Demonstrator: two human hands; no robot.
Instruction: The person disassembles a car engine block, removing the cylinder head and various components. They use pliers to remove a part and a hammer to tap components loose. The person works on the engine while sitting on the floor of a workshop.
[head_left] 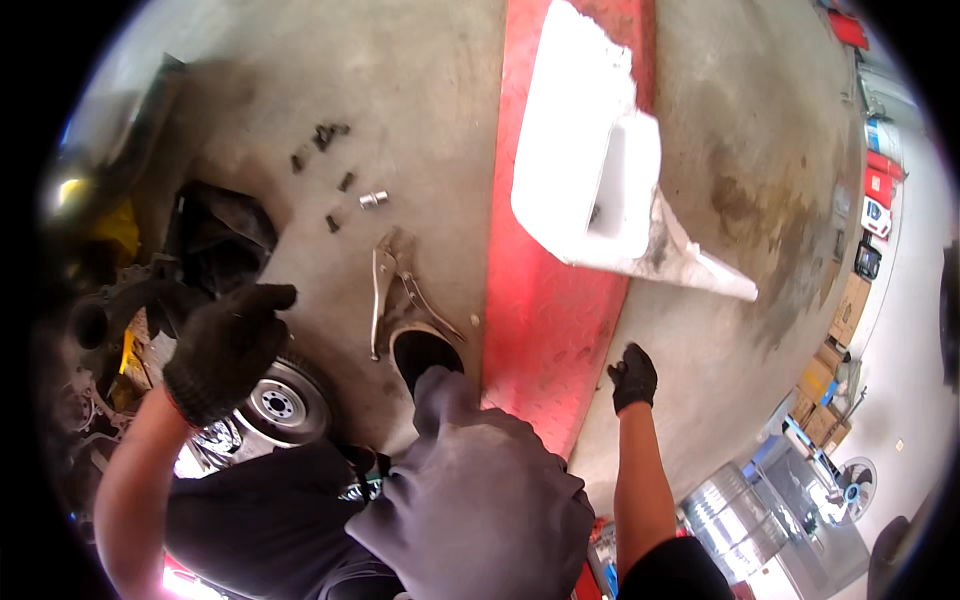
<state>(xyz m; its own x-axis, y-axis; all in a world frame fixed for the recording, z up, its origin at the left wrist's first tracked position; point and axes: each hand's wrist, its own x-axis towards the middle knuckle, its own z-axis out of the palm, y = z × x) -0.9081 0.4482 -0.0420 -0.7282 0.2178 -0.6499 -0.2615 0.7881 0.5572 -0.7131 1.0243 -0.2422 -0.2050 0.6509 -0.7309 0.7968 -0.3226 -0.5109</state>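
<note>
My left hand [228,352], in a dark knit glove, is beside the dark metal parts of a vehicle [110,320]. One of its fingers stretches out to the right; the others blend into the dark parts behind, and I see nothing held. My right hand [634,378], also gloved, hangs over the floor right of the red metal strip [545,330], loosely bent and without anything visible in it. Ahead lies a white plastic panel [565,170] across the strip. Locking pliers [382,290] rest on the floor by my shoe [425,352].
Several dark bolts [346,182] and a silver socket [373,200] lie on the concrete. A wheel [280,402] is near my left hand, with a black cloth-like thing [222,235] beyond. Along the right wall are boxes [850,308], a metal drum [735,520] and a fan [855,490].
</note>
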